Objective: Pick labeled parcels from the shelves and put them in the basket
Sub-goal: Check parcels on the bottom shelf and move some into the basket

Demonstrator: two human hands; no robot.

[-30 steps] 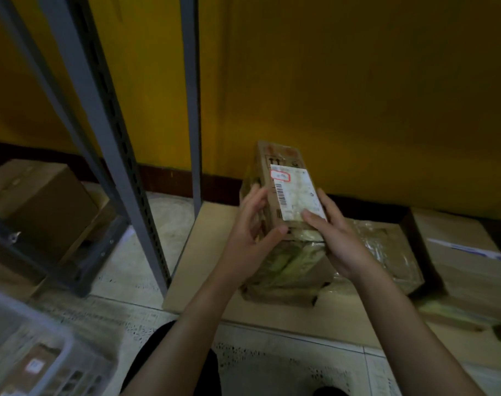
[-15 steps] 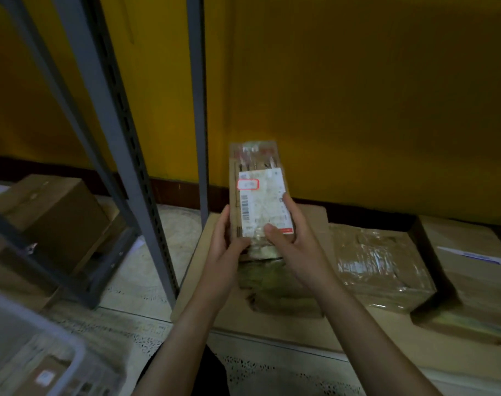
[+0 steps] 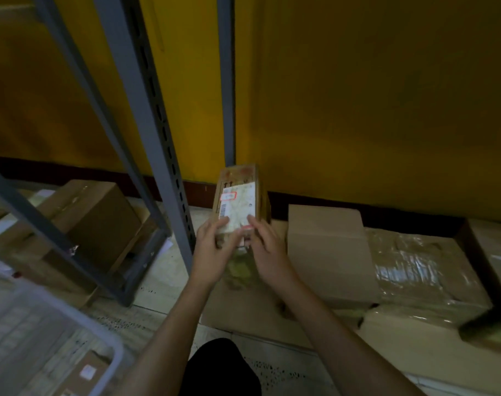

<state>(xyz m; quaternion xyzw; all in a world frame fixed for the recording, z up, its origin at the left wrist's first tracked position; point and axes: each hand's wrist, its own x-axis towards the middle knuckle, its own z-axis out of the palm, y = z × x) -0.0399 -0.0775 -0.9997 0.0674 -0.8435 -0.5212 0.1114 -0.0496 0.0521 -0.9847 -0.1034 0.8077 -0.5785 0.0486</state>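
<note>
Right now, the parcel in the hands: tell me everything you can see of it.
The parcel is a tall, narrow brown cardboard box, its lower part glossy with clear tape. A white label with a barcode and a red-outlined patch faces the camera; print too blurred to read. It is held nearly upright before the yellow wall, gripped low on its sides by the left hand and right hand.
</note>
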